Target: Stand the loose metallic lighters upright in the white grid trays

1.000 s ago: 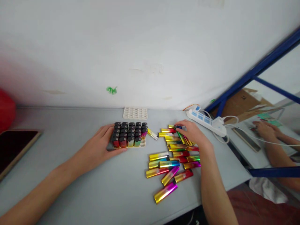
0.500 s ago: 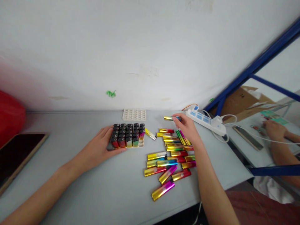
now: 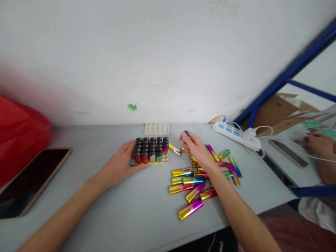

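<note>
Several lighters (image 3: 152,148) with black tops stand upright in rows in a white tray (image 3: 165,159); cups show at its front right corner. My left hand (image 3: 122,157) grips the block of lighters from the left, its thumb along the front and its fingers behind. Right of the tray, my right hand (image 3: 194,145) is closed in a pinch on a lighter (image 3: 186,133); only a small blue part of it shows. Below that hand, many shiny gold and coloured lighters (image 3: 190,209) lie loose, some hidden by my forearm. One yellow and silver lighter (image 3: 174,149) lies beside the tray.
A second white tray (image 3: 156,129) lies against the wall. A power strip (image 3: 236,134) with cables is at the right, near a blue metal frame (image 3: 262,94). At the left are a phone (image 3: 34,178) and a red bag (image 3: 21,136). Another person's hand (image 3: 320,143) shows beyond the frame.
My right hand has moved left toward the tray with the lighter and turned, hiding most of it. The left hand stays at the tray. The view has shifted slightly left.
</note>
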`<state>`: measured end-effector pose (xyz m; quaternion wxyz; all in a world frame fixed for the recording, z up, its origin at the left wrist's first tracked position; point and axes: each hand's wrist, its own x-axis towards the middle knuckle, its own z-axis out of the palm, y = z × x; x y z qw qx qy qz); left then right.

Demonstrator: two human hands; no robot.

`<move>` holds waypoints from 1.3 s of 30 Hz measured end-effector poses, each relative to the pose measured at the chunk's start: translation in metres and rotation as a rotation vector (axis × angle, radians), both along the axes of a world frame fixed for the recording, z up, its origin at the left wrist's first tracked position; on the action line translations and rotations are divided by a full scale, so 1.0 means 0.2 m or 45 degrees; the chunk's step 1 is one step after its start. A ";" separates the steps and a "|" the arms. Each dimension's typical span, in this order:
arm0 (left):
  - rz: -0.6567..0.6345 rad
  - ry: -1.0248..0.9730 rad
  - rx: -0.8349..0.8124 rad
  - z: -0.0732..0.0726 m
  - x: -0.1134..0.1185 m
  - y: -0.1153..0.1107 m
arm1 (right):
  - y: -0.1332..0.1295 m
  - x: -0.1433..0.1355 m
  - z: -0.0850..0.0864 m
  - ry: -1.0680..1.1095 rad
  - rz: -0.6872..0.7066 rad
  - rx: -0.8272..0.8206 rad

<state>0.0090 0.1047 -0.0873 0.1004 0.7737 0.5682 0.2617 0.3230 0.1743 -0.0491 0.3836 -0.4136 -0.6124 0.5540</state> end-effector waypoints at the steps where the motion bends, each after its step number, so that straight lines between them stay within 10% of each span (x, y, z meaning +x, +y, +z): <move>1: -0.005 -0.003 0.008 0.00 0.00 0.00 | -0.01 -0.01 -0.01 -0.078 -0.048 0.071; 10: -0.002 -0.008 0.006 -0.01 0.00 0.00 | -0.06 -0.06 -0.04 -0.550 -0.230 0.543; 39: 0.017 0.050 -0.001 -0.04 -0.02 0.00 | -0.10 -0.04 0.01 -0.536 -0.122 0.718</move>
